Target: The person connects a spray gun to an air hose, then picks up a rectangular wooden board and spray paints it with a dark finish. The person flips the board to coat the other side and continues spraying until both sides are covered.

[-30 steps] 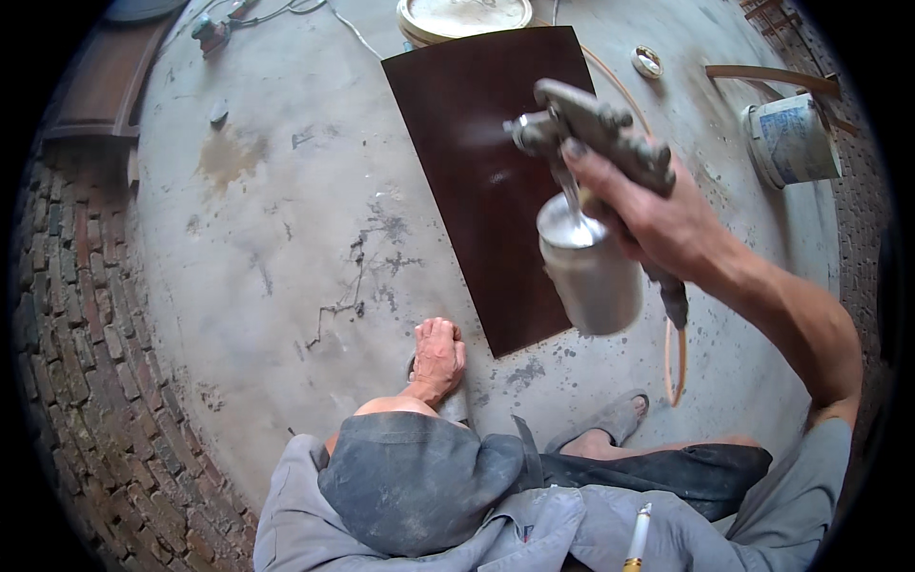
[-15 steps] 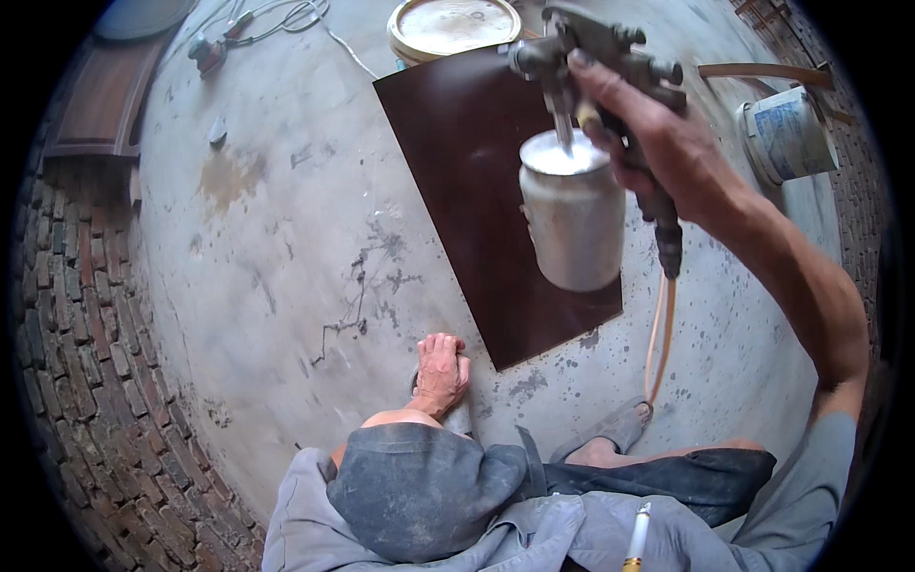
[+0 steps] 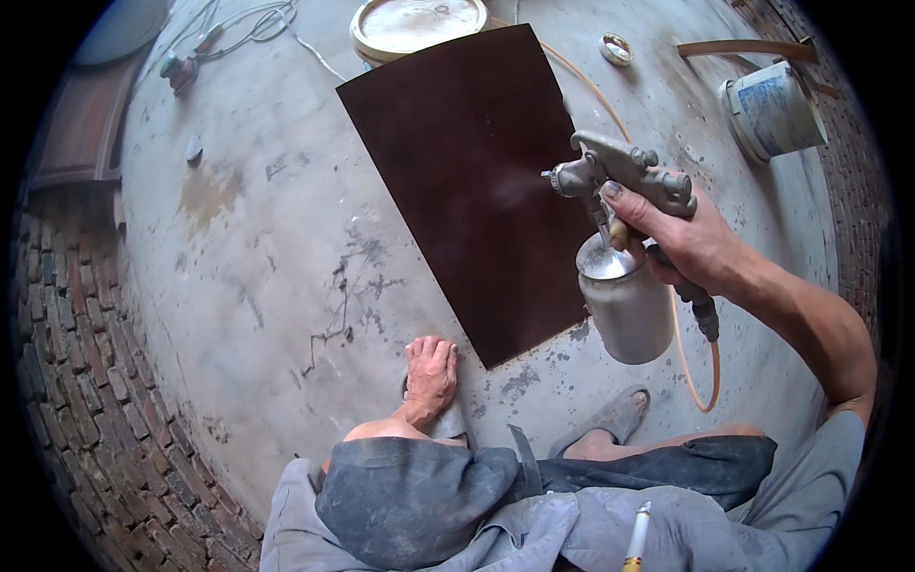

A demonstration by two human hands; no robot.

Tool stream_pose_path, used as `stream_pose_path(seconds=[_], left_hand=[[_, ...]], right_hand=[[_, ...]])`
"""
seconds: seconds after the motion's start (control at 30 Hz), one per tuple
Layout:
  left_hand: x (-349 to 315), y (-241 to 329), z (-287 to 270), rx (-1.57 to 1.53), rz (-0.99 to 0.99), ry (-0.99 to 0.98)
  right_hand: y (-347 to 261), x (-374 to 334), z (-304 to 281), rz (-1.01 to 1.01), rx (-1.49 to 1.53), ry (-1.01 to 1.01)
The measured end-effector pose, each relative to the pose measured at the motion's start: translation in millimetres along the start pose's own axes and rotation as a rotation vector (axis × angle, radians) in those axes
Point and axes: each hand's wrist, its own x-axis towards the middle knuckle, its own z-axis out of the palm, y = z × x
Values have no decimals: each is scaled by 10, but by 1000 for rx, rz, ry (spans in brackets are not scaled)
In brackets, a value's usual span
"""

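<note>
In my right hand is a metal spray gun, gripped by its handle with the thumb along its side. A silvery paint cup hangs under the gun. Its nozzle points left over a dark brown, glossy panel, and a faint pale haze shows before it. Near the panel's lower corner, my left hand is low by my knee, its fingers bent and close together over my grey-shod foot. What the fingers hold, if anything, is hidden.
An orange hose loops below the gun. Beyond the panel stands a round lidded bucket; a small round tin and a tilted white bucket are farther right. A corded tool lies far left. A cigarette shows at the lower edge.
My right hand has brought the spray gun down and to the right, from the panel's far edge to its right side. My left hand stays nearly in place.
</note>
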Motion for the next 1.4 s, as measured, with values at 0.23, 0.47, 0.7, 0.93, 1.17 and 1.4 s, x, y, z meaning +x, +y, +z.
stream_pose_path(seconds=[0.23,0.47,0.7,0.93,1.17,1.4], left_hand=[[54,47,-23,1,17,-28],[27,21,-25,-7,11,-45],[11,24,-16,-5,-10,-61],[35,61,-76,19,1,-67],[10,17,-87,61,-15,-66],[29,28,19,49,25,-76]], right_hand=[[-209,273,-139,-214,-7,257],[-190,441,-312,-326,144,330],[268,-2,-288,-25,45,204],[179,105,-363,-82,-17,271],[-103,656,-628,-462,132,347],[117,246,-807,-236,9,334]])
